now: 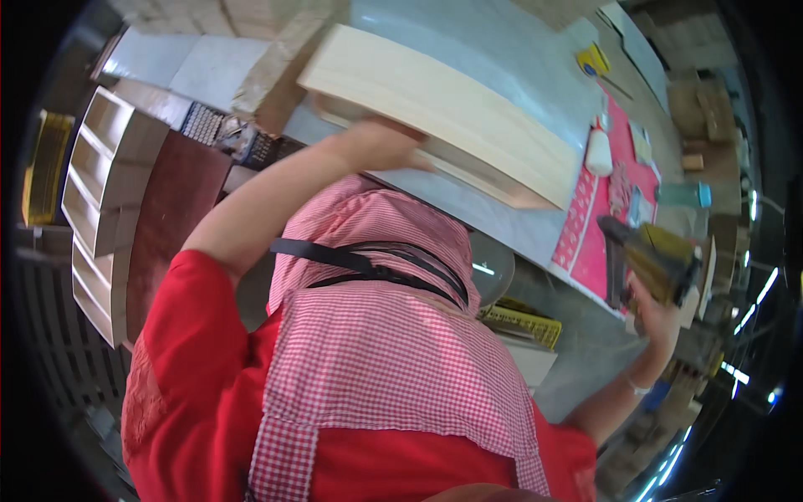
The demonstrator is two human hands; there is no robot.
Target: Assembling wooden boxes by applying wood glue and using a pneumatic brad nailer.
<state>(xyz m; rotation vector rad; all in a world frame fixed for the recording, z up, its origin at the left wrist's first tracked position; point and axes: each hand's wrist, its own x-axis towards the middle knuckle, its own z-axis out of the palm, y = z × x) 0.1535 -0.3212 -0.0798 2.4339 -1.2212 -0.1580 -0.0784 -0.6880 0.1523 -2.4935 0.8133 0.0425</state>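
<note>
Left hand (381, 145): one; I see it curled against the near side of one wooden box, fingertips hidden.
Wooden box (452, 105): under that hand and beyond it, open toward it; I can't make out its contents.
Right hand (654, 314): one, wrapped around one blurred dark tool (661, 258).
Bottle (599, 154): one, white, beyond the right hand; contents hidden from me.
Racks (125, 188): two, left of the left hand, compartmented.

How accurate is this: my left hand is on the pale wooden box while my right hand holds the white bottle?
One thing is off: the head view shows your right hand holding a dark and yellow tool, not the white bottle. Your left hand is indeed on the pale wooden box.
</note>
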